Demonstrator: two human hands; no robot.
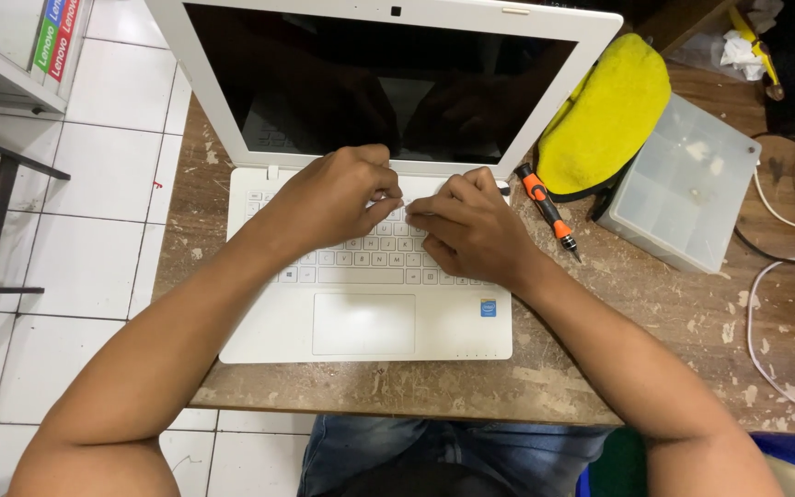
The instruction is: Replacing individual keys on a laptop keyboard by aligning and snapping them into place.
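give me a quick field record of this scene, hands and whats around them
left hand: on the upper keyboard rows, fingers curled
right hand: on the keys beside it, fingertips nearly meeting the left
laptop: white, open, screen dark
screwdriver: orange and black, lying right of the laptop
cloth: yellow, behind the screwdriver
box: clear plastic, far right
table: worn wood, scuffed

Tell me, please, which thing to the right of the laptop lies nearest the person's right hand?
The orange-and-black screwdriver: it lies beside the laptop, close to the right hand, while the yellow cloth and clear plastic box sit farther right.
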